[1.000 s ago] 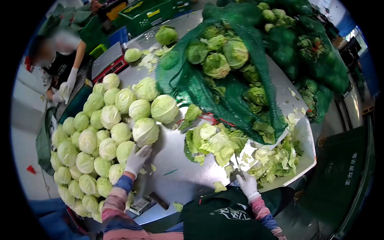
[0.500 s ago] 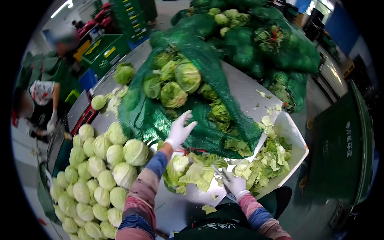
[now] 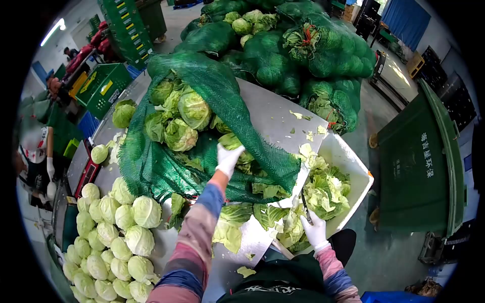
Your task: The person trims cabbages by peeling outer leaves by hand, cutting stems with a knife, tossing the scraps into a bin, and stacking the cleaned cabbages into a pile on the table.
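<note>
Left hand (image 3: 228, 160) has reached a bagged cabbage (image 3: 231, 141), fingers (image 3: 240, 150) parted (tips partly hidden).

left hand (image 3: 228, 159) at cabbage (image 3: 231, 141) in mesh bag (image 3: 241, 118), right hand (image 3: 314, 228) holding knife (image 3: 304, 202)

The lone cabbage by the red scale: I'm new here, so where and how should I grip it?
Probably from above: palm over the top of the cabbage, fingers and thumb round its widest part, since it is round with no handle. The scale is close on one side and loose leaves on the other, so above looks clearest.
</note>
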A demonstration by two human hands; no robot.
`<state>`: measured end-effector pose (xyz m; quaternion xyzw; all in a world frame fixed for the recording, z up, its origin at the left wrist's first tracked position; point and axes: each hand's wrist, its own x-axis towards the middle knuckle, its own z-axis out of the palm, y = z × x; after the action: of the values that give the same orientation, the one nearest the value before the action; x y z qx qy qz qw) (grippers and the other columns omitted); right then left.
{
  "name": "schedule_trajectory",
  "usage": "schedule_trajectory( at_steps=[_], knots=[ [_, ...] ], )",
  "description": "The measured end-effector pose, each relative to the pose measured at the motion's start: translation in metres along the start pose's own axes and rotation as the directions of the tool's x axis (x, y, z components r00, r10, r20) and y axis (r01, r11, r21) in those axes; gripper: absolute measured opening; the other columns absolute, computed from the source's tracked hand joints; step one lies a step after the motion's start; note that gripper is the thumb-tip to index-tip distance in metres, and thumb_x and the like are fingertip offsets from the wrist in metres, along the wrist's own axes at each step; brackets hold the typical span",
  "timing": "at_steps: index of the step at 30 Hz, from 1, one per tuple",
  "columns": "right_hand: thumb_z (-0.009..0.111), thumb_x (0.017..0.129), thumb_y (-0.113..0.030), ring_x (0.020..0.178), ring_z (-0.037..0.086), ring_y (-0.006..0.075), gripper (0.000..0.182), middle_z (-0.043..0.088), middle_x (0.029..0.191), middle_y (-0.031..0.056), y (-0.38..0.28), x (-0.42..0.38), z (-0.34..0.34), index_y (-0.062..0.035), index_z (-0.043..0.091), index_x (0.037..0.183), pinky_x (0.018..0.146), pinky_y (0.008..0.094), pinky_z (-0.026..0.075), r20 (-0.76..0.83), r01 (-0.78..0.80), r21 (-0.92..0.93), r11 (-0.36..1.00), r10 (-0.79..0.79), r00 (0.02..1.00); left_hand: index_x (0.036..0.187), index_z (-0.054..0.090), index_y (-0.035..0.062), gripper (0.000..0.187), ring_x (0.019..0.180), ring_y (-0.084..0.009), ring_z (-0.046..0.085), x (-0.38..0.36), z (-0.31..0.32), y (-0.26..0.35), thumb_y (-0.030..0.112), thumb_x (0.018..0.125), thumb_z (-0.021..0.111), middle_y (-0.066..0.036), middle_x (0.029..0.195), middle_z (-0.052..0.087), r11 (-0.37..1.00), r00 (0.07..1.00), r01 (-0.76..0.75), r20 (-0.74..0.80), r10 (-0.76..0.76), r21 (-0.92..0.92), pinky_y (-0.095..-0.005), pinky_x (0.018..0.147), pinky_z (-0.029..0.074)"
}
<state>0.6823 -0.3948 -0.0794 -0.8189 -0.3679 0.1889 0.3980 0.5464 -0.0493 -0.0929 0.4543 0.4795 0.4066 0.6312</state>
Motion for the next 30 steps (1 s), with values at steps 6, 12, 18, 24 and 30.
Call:
schedule_trajectory(
  at_steps=[6,12,18,24,30],
  knots=[
    [0.077,0.079,-0.021,0.08,0.068,0.0213,0.052,0.07,0.091,0.0122,-0.031,-0.021,0.005,-0.0017,0.058,0.124,0.072,0.0292,0.052,0.123,0.039,0.206,0.978,-0.065,0.99,0.129,0.04,-0.0014,0.066,0.1,-0.0182,0.061,-0.135,-0.069,0.042,0.002,0.075,0.078,-0.011,0.116,0.059,0.976,0.976,-0.212,0.038,0.213,-0.046,-0.0299,0.089,0.05],
    [0.082,0.067,-0.04,0.118,0.053,0.0337,0.094,0.044,0.139,0.0119,-0.101,-0.035,0.022,-0.0128,0.036,0.145,0.092,0.0395,0.049,0.305,0.424,0.092,0.901,-0.431,0.849,0.144,0.03,0.0069,0.072,0.11,-0.0202,0.057,-0.254,-0.055,0.022,0.028,0.087,0.069,-0.012,0.128,0.053,0.942,0.939,0.329,0.082,-0.333,0.059,-0.0298,0.083,0.051],
    [0.079,0.073,-0.028,0.12,0.055,0.0278,0.064,0.055,0.133,0.0132,-0.014,-0.05,0.054,-0.0145,0.056,0.131,0.1,0.0329,0.044,0.327,0.208,0.248,0.946,-0.283,0.902,0.149,0.023,0.0057,0.101,0.133,-0.0356,0.033,-0.28,-0.06,-0.046,0.053,0.076,0.073,-0.021,0.147,0.028,0.868,0.957,0.096,0.194,-0.215,0.488,-0.0459,0.104,0.036],
    [0.071,0.081,-0.021,0.098,0.061,0.0162,0.049,0.066,0.112,0.019,-0.009,-0.026,0.044,-0.0003,0.059,0.124,0.086,0.0295,0.048,0.502,-0.318,0.407,0.856,0.082,0.861,0.142,0.035,0.0026,0.11,0.127,-0.044,0.033,-0.271,-0.062,-0.035,0.051,0.056,0.085,-0.027,0.139,0.034,0.228,0.71,-0.704,0.675,0.203,0.672,-0.0485,0.108,0.03],
    [0.071,0.08,-0.029,0.095,0.062,0.0376,0.066,0.052,0.115,0.0237,0.012,-0.021,0.004,-0.0023,0.041,0.133,0.079,0.0443,0.051,-0.047,-0.126,-0.312,0.942,0.117,0.992,0.136,0.042,0.0021,0.102,0.113,-0.0394,0.046,-0.256,-0.037,-0.01,0.055,0.059,0.082,-0.024,0.121,0.045,0.258,0.891,-0.451,0.449,0.071,0.854,-0.045,0.092,0.045]
  ],
)
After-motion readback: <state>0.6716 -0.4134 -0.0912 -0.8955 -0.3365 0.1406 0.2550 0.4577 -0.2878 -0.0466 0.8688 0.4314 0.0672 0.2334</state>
